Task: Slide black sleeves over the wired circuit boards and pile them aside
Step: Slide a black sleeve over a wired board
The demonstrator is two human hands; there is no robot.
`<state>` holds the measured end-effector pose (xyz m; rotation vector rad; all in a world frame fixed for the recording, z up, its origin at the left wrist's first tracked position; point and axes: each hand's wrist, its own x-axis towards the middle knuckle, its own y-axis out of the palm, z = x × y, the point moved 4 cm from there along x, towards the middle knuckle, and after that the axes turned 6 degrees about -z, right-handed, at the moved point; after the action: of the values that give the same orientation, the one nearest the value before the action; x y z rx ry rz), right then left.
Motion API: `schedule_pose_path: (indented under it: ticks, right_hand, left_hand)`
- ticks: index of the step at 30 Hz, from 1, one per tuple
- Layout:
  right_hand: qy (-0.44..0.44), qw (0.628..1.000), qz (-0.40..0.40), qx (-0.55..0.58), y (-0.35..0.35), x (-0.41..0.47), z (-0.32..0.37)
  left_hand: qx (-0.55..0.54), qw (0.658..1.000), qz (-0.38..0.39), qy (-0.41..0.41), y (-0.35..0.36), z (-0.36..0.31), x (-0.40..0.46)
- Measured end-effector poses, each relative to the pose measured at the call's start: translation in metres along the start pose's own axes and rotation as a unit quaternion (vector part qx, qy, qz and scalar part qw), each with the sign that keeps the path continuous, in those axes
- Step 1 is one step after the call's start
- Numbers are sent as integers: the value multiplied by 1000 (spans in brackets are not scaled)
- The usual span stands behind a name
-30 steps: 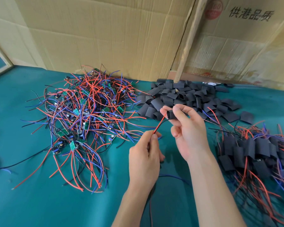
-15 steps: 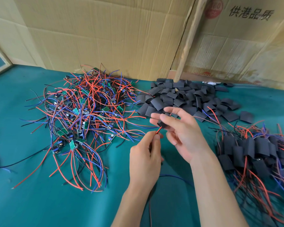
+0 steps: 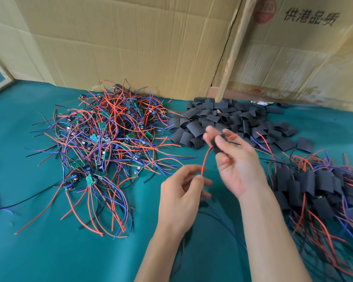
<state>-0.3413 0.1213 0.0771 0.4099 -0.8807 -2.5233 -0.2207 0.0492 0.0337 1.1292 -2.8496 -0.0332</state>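
- Behind the green table stood creased cardboard sheets; on the cloth lay a tangle of bare wired boards at the left, loose black sleeves at the back, and the finished sleeved pile at the right.
- Compared with one second earlier, the black sleeve had travelled along the red wire: then the wire was only entering it, now a red tip came out on the far side.
- I judge from this that the sleeve was nearly over the board and the piece would soon go to the right pile.
- The right hand pinched the sleeve between thumb and fingers, the other fingers half spread.
- The left hand pinched the lower end of the red wire with curled fingertips.
- The board itself was hidden inside the sleeve or behind the fingers; I cannot tell which.
- The right fingers were blurred, and the finished pile was cut off by the frame edge.
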Motion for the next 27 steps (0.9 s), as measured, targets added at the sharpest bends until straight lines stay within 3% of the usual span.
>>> schedule_pose_path:
  ticks: [5, 14, 18, 22, 27]
  right_hand:
    - [-11, 998, -3, 57, -5, 0, 5]
    - [42, 980, 79, -178, 5, -3, -13]
    - [70, 975, 118, -175, 8, -5, -15]
    - [67, 979, 90, -171, 9, -4, -18]
    - [25, 962, 64, -263, 2, -2, -16]
  left_hand:
    - [22, 999, 19, 17, 1, 1, 0]
    - [-87, 993, -84, 3, -11, -1, 4]
    - [-79, 990, -114, 23, -11, -4, 3]
    - [-75, 991, -110, 24, -11, -2, 3]
    - [-67, 993, -93, 23, -11, 1, 5]
